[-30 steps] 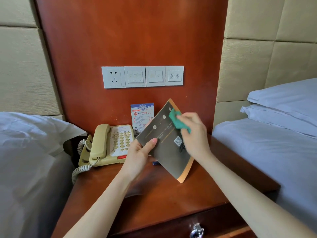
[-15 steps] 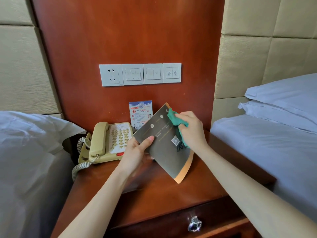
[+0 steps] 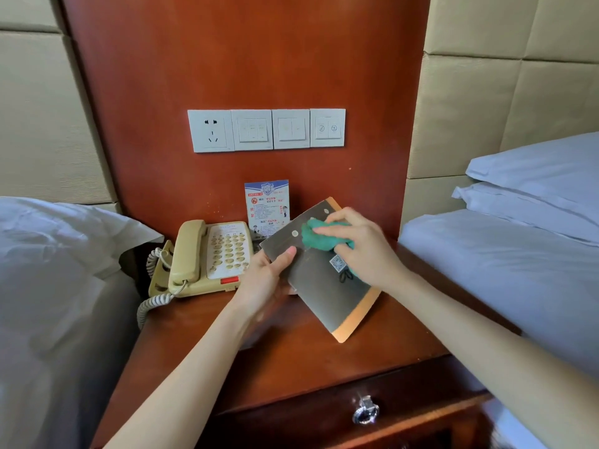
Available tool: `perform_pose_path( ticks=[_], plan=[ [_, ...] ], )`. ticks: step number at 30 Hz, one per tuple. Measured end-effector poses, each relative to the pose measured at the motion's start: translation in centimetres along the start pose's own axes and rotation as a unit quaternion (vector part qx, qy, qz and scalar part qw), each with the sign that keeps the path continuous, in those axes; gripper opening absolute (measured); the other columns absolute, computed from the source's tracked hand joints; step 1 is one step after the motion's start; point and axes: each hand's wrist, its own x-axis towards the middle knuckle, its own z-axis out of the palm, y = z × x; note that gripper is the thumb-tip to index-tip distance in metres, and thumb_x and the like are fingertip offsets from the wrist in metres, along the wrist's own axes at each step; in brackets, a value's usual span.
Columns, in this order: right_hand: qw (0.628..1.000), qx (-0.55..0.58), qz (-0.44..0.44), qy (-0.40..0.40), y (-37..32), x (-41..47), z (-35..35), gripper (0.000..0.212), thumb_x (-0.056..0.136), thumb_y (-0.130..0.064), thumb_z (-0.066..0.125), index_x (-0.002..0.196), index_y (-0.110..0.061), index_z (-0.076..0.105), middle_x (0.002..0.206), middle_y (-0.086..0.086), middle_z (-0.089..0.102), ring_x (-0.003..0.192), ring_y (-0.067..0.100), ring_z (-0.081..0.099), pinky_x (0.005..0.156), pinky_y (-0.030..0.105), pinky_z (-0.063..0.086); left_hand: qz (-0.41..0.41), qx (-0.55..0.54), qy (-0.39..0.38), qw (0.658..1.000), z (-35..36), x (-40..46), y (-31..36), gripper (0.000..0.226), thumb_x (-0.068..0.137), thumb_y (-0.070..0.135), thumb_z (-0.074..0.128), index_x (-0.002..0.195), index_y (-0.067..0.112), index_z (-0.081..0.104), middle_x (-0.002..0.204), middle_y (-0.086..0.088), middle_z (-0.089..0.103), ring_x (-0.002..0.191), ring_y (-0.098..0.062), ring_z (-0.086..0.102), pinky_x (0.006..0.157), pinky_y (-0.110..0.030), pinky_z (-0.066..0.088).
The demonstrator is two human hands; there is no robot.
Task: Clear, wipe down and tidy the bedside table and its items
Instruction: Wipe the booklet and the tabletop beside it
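Observation:
Above the wooden bedside table [image 3: 291, 358] I hold a dark grey booklet [image 3: 327, 296] with an orange edge, tilted. My left hand [image 3: 265, 280] grips its left edge, thumb on the cover. My right hand [image 3: 359, 247] holds a bunched green cloth [image 3: 319, 236] and presses it on the booklet's upper part. A beige corded telephone [image 3: 207, 257] sits at the table's back left. A small printed notice card [image 3: 266, 205] stands against the wall behind the booklet.
A row of white wall switches and a socket [image 3: 265, 129] is on the red wood panel. Beds with white linen flank the table, left [image 3: 48, 286] and right [image 3: 518, 254]. A drawer with a metal ring pull [image 3: 365, 409] is below the tabletop.
My right hand with the green cloth has slid left across the top of the booklet. The booklet has tilted slightly flatter; the camera view has shifted a little.

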Motion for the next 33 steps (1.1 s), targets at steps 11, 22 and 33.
perform_pose_path(
  ticks=[11, 22, 33],
  plan=[
    [0.966, -0.032, -0.084, -0.242, 0.4, -5.9, 0.9, 0.049, 0.093, 0.004, 0.043, 0.129, -0.025, 0.059, 0.128, -0.006, 0.043, 0.120, 0.009, 0.033, 0.104, 0.033, 0.036, -0.024, 0.000, 0.074, 0.997, -1.4, 0.4, -0.5, 0.026, 0.098, 0.017, 0.053, 0.124, 0.015, 0.056, 0.116, -0.008, 0.070, 0.104, -0.026, 0.069, 0.081, -0.046, 0.057],
    [0.960, -0.149, 0.158, -0.178, 10.4, -7.0, -2.9, 0.055, 0.089, 0.006, 0.038, 0.129, -0.025, 0.059, 0.121, -0.007, 0.048, 0.104, 0.014, 0.041, 0.101, 0.031, 0.034, 0.043, -0.013, 0.135, 0.990, -2.2, 0.0, 0.2, 0.020, 0.096, 0.024, 0.056, 0.114, 0.024, 0.064, 0.106, -0.006, 0.072, 0.081, -0.024, 0.066, 0.047, -0.027, 0.049],
    [0.965, -0.071, 0.139, -0.209, 6.4, -9.2, -2.6, 0.051, 0.090, -0.001, 0.043, 0.123, -0.034, 0.062, 0.114, -0.018, 0.047, 0.102, 0.010, 0.039, 0.098, 0.032, 0.032, 0.160, 0.068, 0.130, 0.976, -2.0, 0.4, -0.1, 0.034, 0.100, 0.024, 0.049, 0.133, 0.026, 0.053, 0.121, 0.003, 0.068, 0.110, -0.017, 0.066, 0.074, -0.029, 0.058]
  ],
)
